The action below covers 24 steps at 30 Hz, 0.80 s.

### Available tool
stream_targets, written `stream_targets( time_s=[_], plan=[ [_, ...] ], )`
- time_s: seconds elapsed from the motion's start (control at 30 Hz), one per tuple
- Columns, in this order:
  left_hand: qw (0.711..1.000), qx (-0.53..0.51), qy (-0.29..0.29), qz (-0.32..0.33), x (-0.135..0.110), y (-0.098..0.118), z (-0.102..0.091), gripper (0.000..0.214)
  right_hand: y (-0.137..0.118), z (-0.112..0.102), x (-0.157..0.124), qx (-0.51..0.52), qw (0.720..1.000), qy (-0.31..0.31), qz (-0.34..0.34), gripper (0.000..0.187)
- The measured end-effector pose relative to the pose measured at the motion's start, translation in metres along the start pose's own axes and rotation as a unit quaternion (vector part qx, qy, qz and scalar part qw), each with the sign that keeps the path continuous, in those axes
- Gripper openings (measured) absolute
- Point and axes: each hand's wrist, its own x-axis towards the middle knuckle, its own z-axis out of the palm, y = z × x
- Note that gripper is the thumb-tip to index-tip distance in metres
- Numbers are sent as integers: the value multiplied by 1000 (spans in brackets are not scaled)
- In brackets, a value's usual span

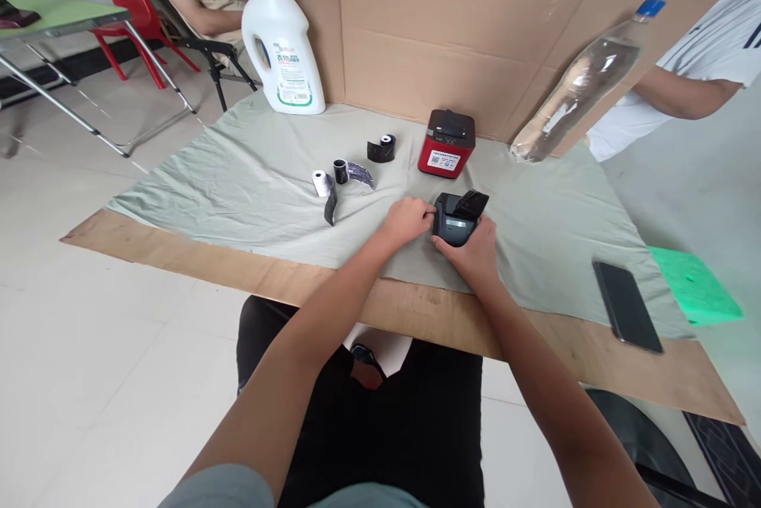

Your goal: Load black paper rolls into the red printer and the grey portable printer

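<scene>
A small black printer sits on the grey-green cloth, its lid tilted up at the back. My left hand presses curled fingers against the printer's left side. My right hand cups it from the front and right. A red printer stands just behind it. Three small rolls lie to the left: a white roll, a black roll with a loose dark strip, and another roll farther back.
A white detergent bottle stands at the back left against a cardboard wall. A clear plastic bottle leans at the right. A black phone lies near the plywood edge. A person sits behind, another stands right.
</scene>
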Motion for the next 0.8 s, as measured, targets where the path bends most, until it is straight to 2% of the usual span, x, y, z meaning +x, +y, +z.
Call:
stream_targets(
  time_s=[0.07,0.17,0.27,0.4,0.47,0.63,0.73,0.8],
  plan=[
    [999,-11,25,-25,1,1,3,37,2,0,1,2,1000,18,-5,94],
    [995,-38,72,-53,0,3,5,36,8,-1,4,21,998,50,-12,76],
    [990,-93,109,-7,-2,5,8,42,15,-2,8,75,996,54,8,67],
    [978,-134,81,136,-6,6,11,45,23,-2,13,189,977,43,84,72],
    [974,-130,62,177,-7,6,12,43,25,-2,19,231,967,28,101,76],
    [977,-101,14,187,-6,7,11,38,24,-12,50,192,979,-44,45,88],
    [977,-94,3,189,-4,6,12,38,21,-19,71,183,978,-79,54,98],
    [976,-95,8,194,-3,5,14,38,19,-22,80,179,976,-99,68,98]
  ],
)
